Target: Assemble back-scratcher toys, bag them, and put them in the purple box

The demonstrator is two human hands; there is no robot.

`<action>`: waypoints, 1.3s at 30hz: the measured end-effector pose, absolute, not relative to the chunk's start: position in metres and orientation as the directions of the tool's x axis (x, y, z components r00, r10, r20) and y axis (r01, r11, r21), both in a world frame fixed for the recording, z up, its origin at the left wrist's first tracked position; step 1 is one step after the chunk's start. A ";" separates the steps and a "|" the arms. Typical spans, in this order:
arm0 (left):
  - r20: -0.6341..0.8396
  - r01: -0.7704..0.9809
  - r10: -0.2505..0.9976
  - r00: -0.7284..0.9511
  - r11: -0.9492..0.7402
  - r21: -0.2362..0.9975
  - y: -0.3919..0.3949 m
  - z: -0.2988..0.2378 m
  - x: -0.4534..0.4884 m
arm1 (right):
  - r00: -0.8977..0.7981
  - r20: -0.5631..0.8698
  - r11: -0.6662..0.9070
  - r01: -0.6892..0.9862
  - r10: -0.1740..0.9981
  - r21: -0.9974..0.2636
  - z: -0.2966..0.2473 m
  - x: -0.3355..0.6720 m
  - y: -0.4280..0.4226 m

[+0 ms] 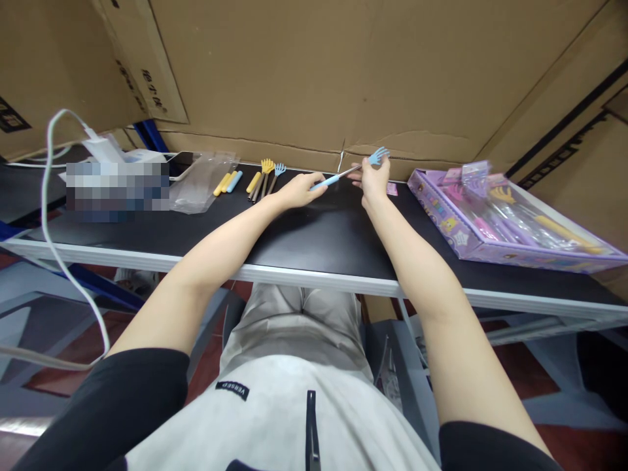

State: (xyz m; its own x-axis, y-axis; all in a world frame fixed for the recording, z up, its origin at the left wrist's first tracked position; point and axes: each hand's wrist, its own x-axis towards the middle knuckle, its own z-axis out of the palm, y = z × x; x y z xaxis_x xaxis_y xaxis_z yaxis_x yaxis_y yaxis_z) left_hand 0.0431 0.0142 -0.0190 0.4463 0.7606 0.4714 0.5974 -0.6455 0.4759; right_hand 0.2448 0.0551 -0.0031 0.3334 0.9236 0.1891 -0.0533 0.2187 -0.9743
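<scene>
A back scratcher [348, 171] with a light blue handle, a metal rod and a blue claw-shaped head spans both hands above the black tabletop. My left hand [300, 189] is closed on its blue handle. Near the claw end, my right hand [373, 178] grips the rod, with the blue head poking out past the fingers. Left of my hands lie scratcher heads on metal rods, a yellow head [267, 165] and a blue head [279, 169]. Beside them are a yellow handle [254, 182] and more loose yellow and blue handles [234, 182].
A purple display box [456, 232] with several bagged scratchers stands at the right. Clear plastic bags [199, 186] lie on the left, near a white cable [46, 190] and a blurred object [118, 190]. Cardboard [314, 72] walls the back; a metal edge [324, 277] borders the front.
</scene>
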 end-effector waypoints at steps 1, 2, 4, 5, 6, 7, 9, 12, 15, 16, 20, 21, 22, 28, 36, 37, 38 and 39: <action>0.464 0.594 0.764 0.448 -0.642 0.484 0.013 -0.019 0.043 | 0.328 0.195 0.224 -0.053 0.924 -0.973 -0.004 0.245 0.056; 0.456 0.592 0.769 0.449 -0.638 0.492 0.012 -0.018 0.044 | 0.317 0.208 0.233 -0.043 0.925 -0.972 -0.004 0.246 0.057; 0.435 0.591 0.780 0.450 -0.625 0.510 0.009 -0.017 0.045 | 0.287 0.240 0.255 -0.016 0.927 -0.967 -0.006 0.247 0.059; 0.423 0.592 0.787 0.449 -0.617 0.518 0.007 -0.016 0.045 | 0.277 0.251 0.265 -0.011 0.927 -0.964 -0.007 0.248 0.059; 0.411 0.595 0.795 0.447 -0.607 0.527 0.005 -0.015 0.046 | 0.275 0.257 0.270 -0.013 0.927 -0.963 -0.008 0.248 0.060; 0.399 0.599 0.804 0.441 -0.595 0.535 0.003 -0.014 0.047 | 0.280 0.255 0.272 -0.022 0.926 -0.962 -0.009 0.248 0.060; 0.368 0.613 0.826 0.427 -0.564 0.554 -0.001 -0.012 0.049 | 0.293 0.242 0.267 -0.044 0.925 -0.963 -0.011 0.246 0.059; 0.322 0.622 0.854 0.409 -0.519 0.587 -0.005 -0.011 0.051 | 0.277 0.244 0.266 -0.045 0.929 -0.963 -0.014 0.241 0.057; 0.303 0.610 0.858 0.415 -0.509 0.607 -0.003 -0.013 0.052 | 0.223 0.263 0.276 -0.026 0.939 -0.961 -0.016 0.234 0.051; 0.304 0.604 0.854 0.421 -0.514 0.609 -0.002 -0.014 0.052 | 0.204 0.270 0.279 -0.018 0.941 -0.960 -0.017 0.232 0.049; 0.327 0.583 0.840 0.433 -0.538 0.609 0.002 -0.016 0.051 | 0.120 0.309 0.309 0.019 0.944 -0.951 -0.018 0.225 0.042; 0.325 0.580 0.843 0.429 -0.533 0.616 0.002 -0.017 0.051 | 0.105 0.321 0.320 0.025 0.941 -0.947 -0.018 0.224 0.041; 0.318 0.578 0.848 0.424 -0.524 0.626 0.002 -0.017 0.051 | 0.095 0.334 0.332 0.030 0.938 -0.943 -0.018 0.224 0.041; 0.303 0.506 0.874 0.380 -0.471 0.723 0.000 -0.015 0.053 | 0.155 0.339 0.339 0.030 0.928 -0.940 -0.014 0.221 0.037; 0.168 0.435 0.925 0.341 -0.314 0.844 -0.003 -0.009 0.061 | 0.230 0.297 0.309 -0.020 0.927 -0.951 0.001 0.217 0.022; 0.157 0.430 0.928 0.339 -0.301 0.851 -0.004 -0.008 0.062 | 0.242 0.297 0.311 -0.019 0.924 -0.950 0.001 0.218 0.024; 0.147 0.423 0.929 0.339 -0.290 0.859 -0.004 -0.008 0.062 | 0.251 0.302 0.316 -0.016 0.920 -0.949 0.001 0.220 0.027; 0.141 0.413 0.930 0.341 -0.283 0.866 -0.005 -0.008 0.063 | 0.259 0.311 0.324 -0.009 0.914 -0.946 0.001 0.222 0.030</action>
State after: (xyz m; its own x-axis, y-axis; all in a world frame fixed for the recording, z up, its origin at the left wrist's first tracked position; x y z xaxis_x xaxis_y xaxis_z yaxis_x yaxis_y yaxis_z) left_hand 0.0627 -0.0051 -0.0078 0.3408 0.9295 0.1410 0.4131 -0.2827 0.8657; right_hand 0.2217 0.0301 0.0010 0.2594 0.9144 0.3109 -0.0091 0.3242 -0.9459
